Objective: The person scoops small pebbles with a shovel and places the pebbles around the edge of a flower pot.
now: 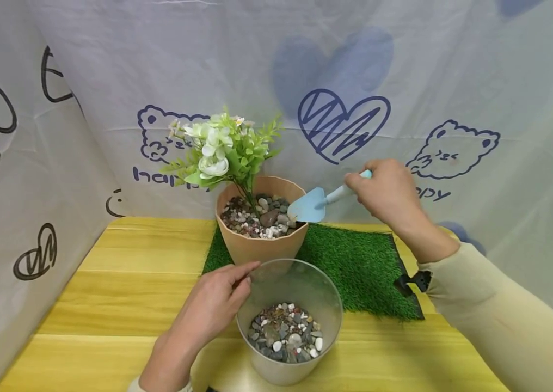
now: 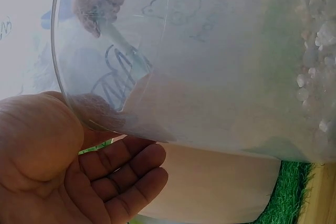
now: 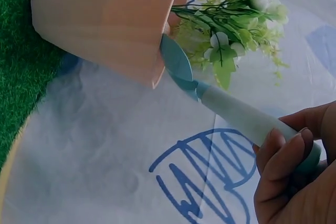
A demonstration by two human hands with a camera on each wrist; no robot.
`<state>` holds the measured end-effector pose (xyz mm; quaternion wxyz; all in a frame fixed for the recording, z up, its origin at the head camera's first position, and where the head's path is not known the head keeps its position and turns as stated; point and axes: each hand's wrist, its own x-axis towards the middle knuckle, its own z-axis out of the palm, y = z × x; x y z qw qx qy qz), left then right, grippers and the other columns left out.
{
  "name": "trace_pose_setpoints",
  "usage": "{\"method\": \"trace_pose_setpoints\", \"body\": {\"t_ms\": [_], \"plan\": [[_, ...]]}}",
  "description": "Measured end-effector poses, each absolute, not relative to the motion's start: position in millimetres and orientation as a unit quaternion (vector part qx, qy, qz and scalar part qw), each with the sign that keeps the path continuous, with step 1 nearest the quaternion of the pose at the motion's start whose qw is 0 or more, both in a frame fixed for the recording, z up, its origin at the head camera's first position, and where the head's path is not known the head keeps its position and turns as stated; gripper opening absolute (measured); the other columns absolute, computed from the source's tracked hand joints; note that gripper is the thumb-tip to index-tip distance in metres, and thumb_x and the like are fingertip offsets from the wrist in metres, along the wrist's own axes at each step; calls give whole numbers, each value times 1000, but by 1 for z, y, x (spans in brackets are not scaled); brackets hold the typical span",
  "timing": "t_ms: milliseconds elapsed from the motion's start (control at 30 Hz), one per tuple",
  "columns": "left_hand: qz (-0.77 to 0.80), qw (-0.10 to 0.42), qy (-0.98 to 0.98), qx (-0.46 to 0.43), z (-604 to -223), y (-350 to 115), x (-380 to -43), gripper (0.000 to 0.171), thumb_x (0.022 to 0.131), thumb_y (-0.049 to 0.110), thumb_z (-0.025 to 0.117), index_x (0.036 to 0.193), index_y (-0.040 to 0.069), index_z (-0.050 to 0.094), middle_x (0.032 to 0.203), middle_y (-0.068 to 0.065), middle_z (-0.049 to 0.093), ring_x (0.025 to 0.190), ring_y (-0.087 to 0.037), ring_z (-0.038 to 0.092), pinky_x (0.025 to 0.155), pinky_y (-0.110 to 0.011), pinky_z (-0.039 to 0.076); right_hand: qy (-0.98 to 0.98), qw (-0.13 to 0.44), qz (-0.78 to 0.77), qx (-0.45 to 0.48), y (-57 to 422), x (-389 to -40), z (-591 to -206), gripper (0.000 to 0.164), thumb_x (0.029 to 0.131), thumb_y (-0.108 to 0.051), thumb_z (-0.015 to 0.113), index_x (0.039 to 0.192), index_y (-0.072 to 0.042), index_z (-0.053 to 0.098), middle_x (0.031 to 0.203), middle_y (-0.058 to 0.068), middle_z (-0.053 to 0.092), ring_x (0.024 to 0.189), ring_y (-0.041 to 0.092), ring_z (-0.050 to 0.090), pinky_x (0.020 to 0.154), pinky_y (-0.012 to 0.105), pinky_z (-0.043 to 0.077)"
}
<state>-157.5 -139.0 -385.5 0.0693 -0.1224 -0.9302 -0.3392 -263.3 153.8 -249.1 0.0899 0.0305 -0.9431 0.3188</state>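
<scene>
My right hand [image 1: 388,188] grips the handle of a light blue garden trowel [image 1: 308,205]. Its blade tilts down over the right rim of a peach flower pot [image 1: 262,247], its tip near the pebbles inside. White flowers with green leaves [image 1: 222,147] stand in the pot among pebbles and a larger brown stone [image 1: 269,218]. In front of the pot is a clear plastic bucket [image 1: 327,321] with mixed pebbles [image 1: 283,335] at its bottom. My left hand [image 1: 215,299] holds the bucket by its left rim; the left wrist view shows the other fingers [image 2: 131,174] loosely bent beside the wall.
A green artificial turf mat [image 1: 355,272] lies under the pot on the yellow wooden table [image 1: 124,283]. Behind and to the left hangs a white cloth [image 1: 237,60] printed with hearts and bears, close to the pot's back.
</scene>
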Motion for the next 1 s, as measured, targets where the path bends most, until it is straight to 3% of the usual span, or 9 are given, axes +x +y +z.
{"method": "trace_pose_setpoints", "body": {"t_ms": [167,533,633,900,1000], "plan": [[-336,73,-931,-124,-386,-139,-158,37,104,17,60,140,23,71,103,5,71,74,-8,53,75,-34,49,-952,126,274,44,149,-261,-249,35,100,-37,61,83,-8,73,59,0,47,50,16,36,46,28,29],[-336,67,-932,-117,-387,-139,-158,37,105,17,59,140,22,71,100,5,69,70,-9,51,73,-33,47,-948,151,275,54,151,-252,-254,34,101,-37,63,98,-7,78,69,6,60,50,16,41,44,29,32],[-337,61,-932,-115,-388,-139,-159,38,105,18,58,141,21,70,98,5,67,67,-9,50,69,-31,47,-937,171,298,56,155,-246,-257,34,100,-38,63,94,-8,77,63,3,56,50,18,41,46,30,33],[-341,51,-932,-113,-387,-140,-160,39,106,18,57,142,20,69,91,5,64,63,-10,48,60,-29,44,-905,188,377,61,168,-206,-256,35,100,-42,66,91,-10,77,63,1,61,48,18,45,44,31,38],[-344,45,-931,-112,-387,-140,-160,39,106,18,56,143,20,69,90,5,63,61,-11,48,57,-30,43,-900,182,387,87,171,-188,-258,28,100,-38,69,91,-12,77,59,0,54,46,16,41,41,30,36]]}}
